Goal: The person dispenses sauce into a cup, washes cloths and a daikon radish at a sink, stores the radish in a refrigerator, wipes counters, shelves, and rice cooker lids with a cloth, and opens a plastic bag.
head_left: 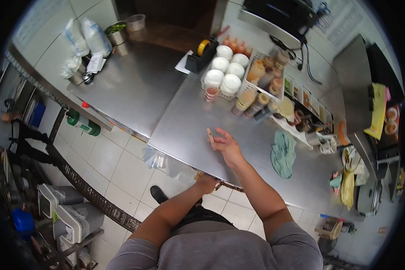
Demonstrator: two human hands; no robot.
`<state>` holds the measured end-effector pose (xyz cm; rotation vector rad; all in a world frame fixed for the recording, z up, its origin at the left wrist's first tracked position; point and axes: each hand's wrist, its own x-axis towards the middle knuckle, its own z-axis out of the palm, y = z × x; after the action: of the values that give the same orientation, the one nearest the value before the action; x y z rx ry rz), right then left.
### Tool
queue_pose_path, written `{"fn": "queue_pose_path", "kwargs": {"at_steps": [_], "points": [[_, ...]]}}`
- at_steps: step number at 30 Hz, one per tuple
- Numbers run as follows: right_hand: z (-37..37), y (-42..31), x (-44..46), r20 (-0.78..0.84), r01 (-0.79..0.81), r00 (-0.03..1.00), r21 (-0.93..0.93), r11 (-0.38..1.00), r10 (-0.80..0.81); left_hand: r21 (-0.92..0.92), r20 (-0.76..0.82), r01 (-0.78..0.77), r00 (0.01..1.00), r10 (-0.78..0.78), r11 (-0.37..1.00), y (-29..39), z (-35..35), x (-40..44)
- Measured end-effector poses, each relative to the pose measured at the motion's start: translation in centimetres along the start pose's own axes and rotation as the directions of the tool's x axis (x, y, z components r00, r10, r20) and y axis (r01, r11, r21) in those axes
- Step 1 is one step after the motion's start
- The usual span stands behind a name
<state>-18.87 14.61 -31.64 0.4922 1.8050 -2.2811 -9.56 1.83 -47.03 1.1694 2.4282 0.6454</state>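
Over the steel counter, my right hand pinches a small wooden clothespin between thumb and fingers, with the other fingers partly spread. Just below the counter's front edge is my left hand, its fingers curled around something small and yellowish that I cannot make out. The counter edge and the hand itself hide part of it. Clear plastic bags hang from the edge to the left of that hand. A crumpled green cloth lies on the counter to the right of my right hand.
Stacked white bowls and a basket of sauce bottles stand at the back. More bottles line the counter before them. A black tape dispenser is beside the bowls. At far left stands another person; grey bins are on the floor.
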Motion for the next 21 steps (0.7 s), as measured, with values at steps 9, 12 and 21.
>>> {"fn": "queue_pose_path", "kwargs": {"at_steps": [9, 12, 21], "points": [[-9.7, 8.5, -18.3, -0.053, -0.325, 0.946, -0.199, 0.924, 0.321, 0.093, 0.395, 0.128, 0.905, -0.155, 0.987, 2.4, -3.8, 0.6], [-9.5, 13.3, -19.9, -0.133, 0.041, 0.980, -0.594, 0.804, -0.148, 0.031, 0.429, 0.183, 0.886, -0.178, 0.983, 2.9, -5.2, 1.0], [-7.5, 16.8, -14.6, 0.334, 0.498, 0.806, -0.828, 0.256, -0.488, 0.049, 0.418, 0.202, 0.885, -0.204, 0.978, 2.0, -4.1, 1.5]]}}
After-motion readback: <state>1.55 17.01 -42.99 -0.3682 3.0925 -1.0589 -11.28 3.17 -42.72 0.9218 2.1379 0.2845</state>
